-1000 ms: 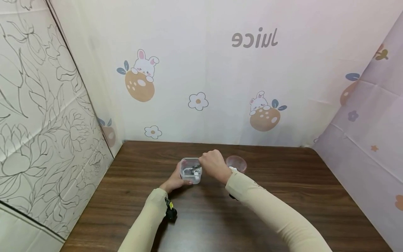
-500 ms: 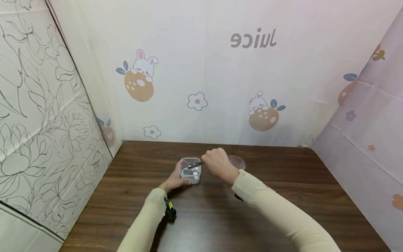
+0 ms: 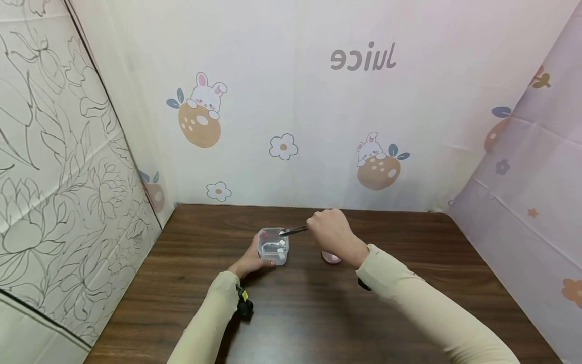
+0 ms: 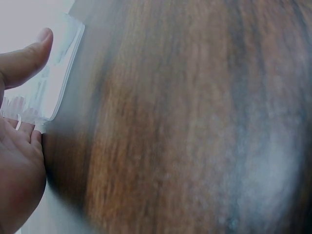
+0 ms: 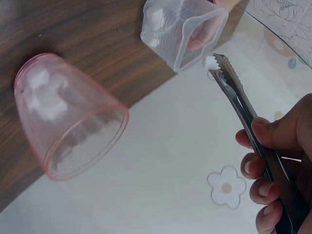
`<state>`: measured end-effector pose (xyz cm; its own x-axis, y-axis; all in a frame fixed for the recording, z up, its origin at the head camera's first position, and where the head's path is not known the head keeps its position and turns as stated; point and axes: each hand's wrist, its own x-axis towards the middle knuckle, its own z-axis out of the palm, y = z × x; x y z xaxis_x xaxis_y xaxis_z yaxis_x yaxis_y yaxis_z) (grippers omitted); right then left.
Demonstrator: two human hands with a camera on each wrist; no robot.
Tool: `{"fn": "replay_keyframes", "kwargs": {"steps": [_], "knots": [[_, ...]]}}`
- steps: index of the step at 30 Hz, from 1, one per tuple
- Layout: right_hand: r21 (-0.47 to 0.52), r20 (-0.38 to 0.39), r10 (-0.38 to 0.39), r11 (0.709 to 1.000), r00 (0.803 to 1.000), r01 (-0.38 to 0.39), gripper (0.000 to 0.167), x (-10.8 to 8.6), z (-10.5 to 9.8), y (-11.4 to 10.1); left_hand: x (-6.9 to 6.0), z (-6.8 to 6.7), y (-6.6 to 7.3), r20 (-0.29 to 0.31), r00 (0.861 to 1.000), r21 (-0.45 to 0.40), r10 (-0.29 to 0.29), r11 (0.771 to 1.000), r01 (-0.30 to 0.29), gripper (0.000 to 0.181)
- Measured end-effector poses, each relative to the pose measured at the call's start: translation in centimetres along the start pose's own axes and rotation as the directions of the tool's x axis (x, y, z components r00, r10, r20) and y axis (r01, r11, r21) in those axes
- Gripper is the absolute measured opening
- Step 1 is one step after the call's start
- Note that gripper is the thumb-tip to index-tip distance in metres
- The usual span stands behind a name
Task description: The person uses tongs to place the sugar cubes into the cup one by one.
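My left hand [image 3: 251, 259] holds a clear plastic container [image 3: 268, 260] from its left side, thumb at the front. In the left wrist view, the thumb and part of the palm show beside the container [image 4: 61, 73]. Several small white cubes lie in the container. My right hand [image 3: 334, 233] grips metal tongs [image 3: 294, 230], whose serrated tips pinch a white cube [image 5: 211, 63] by the container's right rim. Below the right hand stands a clear pink cup [image 5: 73, 117], mostly hidden by that hand in the head view. White pieces show inside the cup.
A dark wood-grain table [image 3: 291, 323] carries everything. Behind it hangs a pale printed curtain [image 3: 318, 116], with more patterned cloth at both sides. A small black device [image 3: 245, 306] is strapped to the left wrist.
My right hand has moved right, drawing the tongs out of the container's middle to its right rim with a white cube. It now covers most of the cup. The left hand keeps its place.
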<state>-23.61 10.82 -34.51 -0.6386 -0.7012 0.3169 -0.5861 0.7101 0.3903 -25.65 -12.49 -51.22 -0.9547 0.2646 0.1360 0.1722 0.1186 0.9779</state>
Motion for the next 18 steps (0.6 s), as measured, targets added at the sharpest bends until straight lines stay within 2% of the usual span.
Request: {"fn": "replay_keyframes", "kwargs": {"steps": [1,3,7,10,14,18], "knots": [[0.008,-0.002,0.005,1.000,1.000,-0.005,0.049,-0.2,-0.1,0.3,-0.2,0.0,0.4,0.003,1.000,0.006,0.006,1.000,-0.006,0.097],[0.017,-0.020,0.009,1.000,1.000,-0.008,0.050,-0.6,-0.4,0.8,-0.2,0.1,0.4,0.003,1.000,0.005,0.020,1.000,-0.020,0.097],[0.023,-0.069,0.022,1.000,0.997,-0.021,0.042,-1.6,-0.8,2.0,-0.2,0.1,0.7,-0.001,1.000,0.002,0.005,1.000,-0.005,0.098],[0.022,-0.069,0.053,0.998,0.996,-0.051,0.039,-2.3,-0.9,2.9,0.2,0.0,-0.1,-0.009,0.999,0.005,-0.034,0.999,0.034,0.100],[0.021,-0.033,0.095,0.995,0.995,-0.095,0.041,-3.3,-1.0,4.1,0.7,-0.1,-1.7,-0.018,0.998,0.037,-0.053,0.998,0.054,0.104],[0.020,-0.029,0.112,0.994,0.993,-0.111,0.038,-4.4,-1.2,5.1,0.8,-0.1,-2.1,-0.005,0.999,0.045,-0.039,0.998,0.039,0.106]]}}
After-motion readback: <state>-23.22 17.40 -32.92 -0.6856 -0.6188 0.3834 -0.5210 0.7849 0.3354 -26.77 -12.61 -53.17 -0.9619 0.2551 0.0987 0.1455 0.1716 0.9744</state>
